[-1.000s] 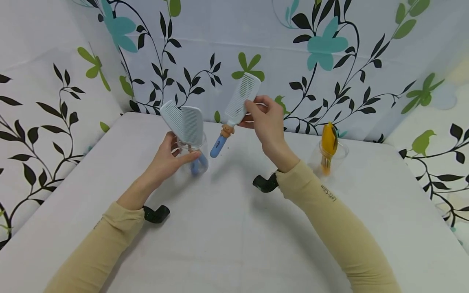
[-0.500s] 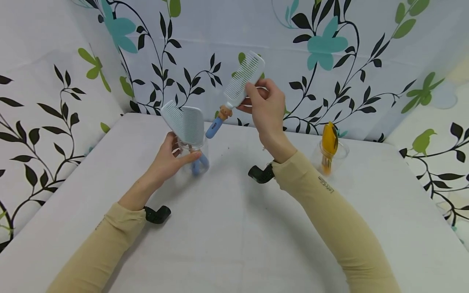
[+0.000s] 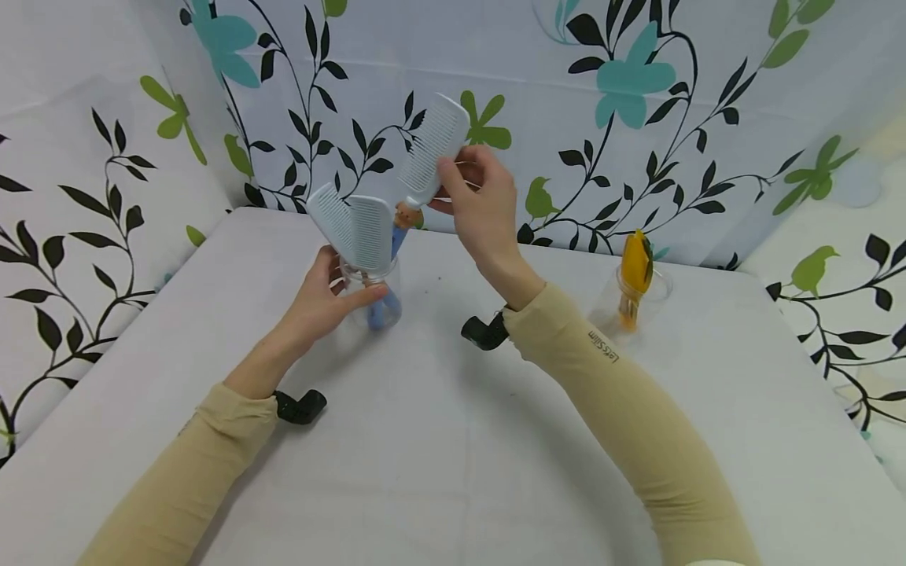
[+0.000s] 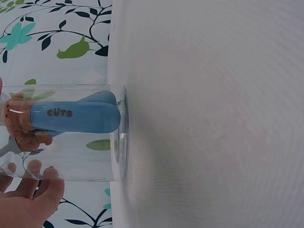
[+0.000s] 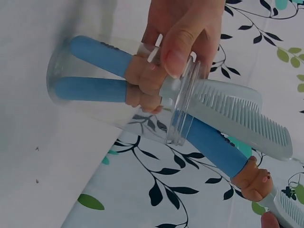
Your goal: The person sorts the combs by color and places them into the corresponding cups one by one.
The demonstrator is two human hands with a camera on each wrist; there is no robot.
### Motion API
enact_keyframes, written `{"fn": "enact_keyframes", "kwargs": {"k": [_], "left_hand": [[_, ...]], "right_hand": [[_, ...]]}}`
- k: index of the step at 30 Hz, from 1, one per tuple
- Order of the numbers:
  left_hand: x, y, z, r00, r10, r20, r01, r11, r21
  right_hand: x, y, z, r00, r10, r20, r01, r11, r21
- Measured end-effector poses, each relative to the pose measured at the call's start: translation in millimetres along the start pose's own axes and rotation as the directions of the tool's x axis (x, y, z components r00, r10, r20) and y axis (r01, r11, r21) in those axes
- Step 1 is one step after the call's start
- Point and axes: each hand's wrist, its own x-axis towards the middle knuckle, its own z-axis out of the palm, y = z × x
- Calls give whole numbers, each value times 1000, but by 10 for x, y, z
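My left hand [image 3: 318, 303] grips a clear jar [image 4: 76, 164] on the table, thumb across the front. Two pale combs stand in the jar, one tilted left [image 3: 333, 220], the other [image 3: 370, 232] nearly upright. Their blue handles [image 4: 76, 116], with brown animal figures at the neck, show through the wall. My right hand [image 3: 484, 204] pinches a third comb [image 3: 437, 137] of the same kind by its toothed part, handle slanting down. In the right wrist view this comb's blue handle [image 5: 216, 145] ends at the jar's rim [image 5: 183, 104]; whether its tip is inside I cannot tell.
Towards the right rear, yellow items [image 3: 635, 267] stand in another clear container [image 3: 664, 289]; their kind is unclear. A patterned cloth [image 3: 524, 71] hangs behind the white table [image 3: 425, 424]. Black wrist cameras [image 3: 300, 407] stick out from both sleeves.
My right hand has first raised the third comb, then carried it left, so its handle end is now at the jar's mouth. The left hand keeps its grip on the jar.
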Motion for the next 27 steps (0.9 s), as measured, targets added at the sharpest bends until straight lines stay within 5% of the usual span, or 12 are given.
{"fn": "enact_keyframes", "kwargs": {"k": [17, 27], "left_hand": [[5, 64, -52, 1000, 11, -8, -11, 1000, 8], [-23, -11, 3, 1000, 8, -1, -8, 1000, -1]], "right_hand": [[33, 36, 301, 977, -31, 212, 60, 990, -130], [53, 173, 376, 958, 89, 271, -27, 974, -223]]}}
